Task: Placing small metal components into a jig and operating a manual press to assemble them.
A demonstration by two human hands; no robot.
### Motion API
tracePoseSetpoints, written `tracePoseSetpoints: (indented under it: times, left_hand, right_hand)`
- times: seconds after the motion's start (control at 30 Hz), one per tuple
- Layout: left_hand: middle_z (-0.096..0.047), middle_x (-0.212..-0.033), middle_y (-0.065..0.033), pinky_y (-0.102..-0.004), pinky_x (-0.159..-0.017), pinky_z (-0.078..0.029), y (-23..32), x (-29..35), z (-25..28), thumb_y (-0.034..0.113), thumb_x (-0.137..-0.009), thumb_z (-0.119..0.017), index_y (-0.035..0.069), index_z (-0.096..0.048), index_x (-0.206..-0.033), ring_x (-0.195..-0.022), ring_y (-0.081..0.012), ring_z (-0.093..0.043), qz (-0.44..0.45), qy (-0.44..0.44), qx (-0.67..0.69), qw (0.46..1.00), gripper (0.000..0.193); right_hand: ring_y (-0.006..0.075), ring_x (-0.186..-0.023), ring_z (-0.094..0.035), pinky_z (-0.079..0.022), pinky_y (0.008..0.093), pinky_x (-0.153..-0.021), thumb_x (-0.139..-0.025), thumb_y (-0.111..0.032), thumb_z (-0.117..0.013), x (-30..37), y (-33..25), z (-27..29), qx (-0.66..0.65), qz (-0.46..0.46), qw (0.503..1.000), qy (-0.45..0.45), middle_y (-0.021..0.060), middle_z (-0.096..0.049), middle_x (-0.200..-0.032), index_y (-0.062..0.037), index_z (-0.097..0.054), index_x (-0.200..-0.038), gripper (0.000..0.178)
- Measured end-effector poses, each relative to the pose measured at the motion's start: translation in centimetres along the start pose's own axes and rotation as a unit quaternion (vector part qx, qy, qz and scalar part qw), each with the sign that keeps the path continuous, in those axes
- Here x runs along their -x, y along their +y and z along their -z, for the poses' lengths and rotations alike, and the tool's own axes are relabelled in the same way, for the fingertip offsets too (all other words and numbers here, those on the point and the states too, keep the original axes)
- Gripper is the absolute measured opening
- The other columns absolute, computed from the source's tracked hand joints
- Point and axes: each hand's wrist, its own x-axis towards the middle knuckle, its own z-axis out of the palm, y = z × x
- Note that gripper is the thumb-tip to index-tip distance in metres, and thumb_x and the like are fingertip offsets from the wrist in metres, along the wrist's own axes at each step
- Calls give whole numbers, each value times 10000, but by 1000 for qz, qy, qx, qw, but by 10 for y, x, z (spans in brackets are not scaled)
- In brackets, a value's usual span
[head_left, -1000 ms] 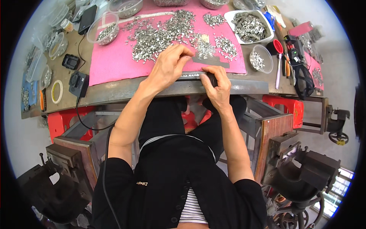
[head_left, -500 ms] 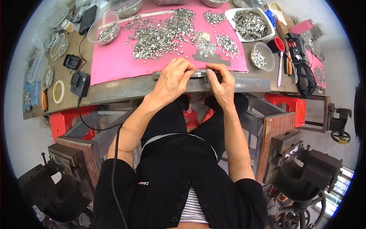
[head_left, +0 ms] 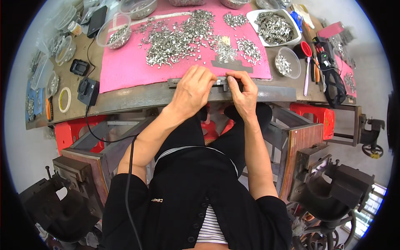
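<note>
A dark metal fixture (head_left: 222,82) lies along the front edge of the bench, over the pink mat's near side. My left hand (head_left: 192,91) is over its left part, fingers curled and thumb hidden behind them; whatever is at the fingertips is too small to make out. At the right end of the fixture my right hand (head_left: 244,93) has its thumb and index finger bent together in a pinch, and the tips hide what is between them. Just beyond the hands are a dark flat plate (head_left: 231,66) and a bunch of thin silvery pins (head_left: 226,53).
Small metal pieces (head_left: 175,43) are heaped on the pink mat (head_left: 121,71). A white tub (head_left: 298,35) and a clear bowl (head_left: 295,62) of parts stand right, near a red-headed, pale-handled tool (head_left: 306,71). A black cable (head_left: 129,179) hangs over my left arm.
My left hand has shifted slightly right and down along the fixture, its fingers more curled. My right hand has barely moved.
</note>
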Motion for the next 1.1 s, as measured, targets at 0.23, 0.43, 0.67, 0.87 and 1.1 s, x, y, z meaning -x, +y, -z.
tracePoseSetpoints:
  times: [0.23,0.43,0.67,0.87,1.1]
  left_hand:
    - [-636,-900,-63,-528,-1042,-409,7,4,-9,65,-808,-744,69,-637,-903,-893,-287,-619,60,41,-28,997,144]
    - [-653,-949,-43,-574,-1144,-322,5,13,-6,132,-834,-760,91,-682,-945,-958,-259,-628,57,16,-23,998,141]
    - [-669,-957,-34,-523,-1071,-367,-8,18,20,169,-869,-740,105,-715,-978,-936,-246,-615,27,98,-49,994,129]
    - [-622,-843,-17,-440,-933,-367,-57,28,54,178,-829,-777,143,-784,-965,-876,-226,-576,125,125,-152,972,141]
    - [-616,-867,-12,-462,-964,-340,-63,28,52,179,-818,-788,166,-787,-959,-938,-219,-569,131,88,-159,975,142]
  right_hand:
    - [219,-855,-665,-513,316,-788,-912,1,-673,2,1,4,23,19,1000,1,106,-696,-937,3,-707,-1019,112]
    - [246,-830,-654,-509,352,-765,-887,30,-686,-18,-18,-5,73,83,994,-5,108,-689,-911,-4,-699,-994,113]
    - [289,-828,-649,-501,393,-739,-869,-50,-702,-74,-25,-46,103,172,964,-173,114,-657,-872,-43,-739,-973,110]
    - [275,-890,-600,-451,416,-822,-860,-154,-718,-75,-23,-96,258,265,915,-163,82,-618,-838,-85,-747,-892,82]
    - [285,-860,-584,-446,410,-804,-850,-108,-665,-68,-25,-104,298,302,892,-152,90,-619,-840,-70,-689,-829,50]
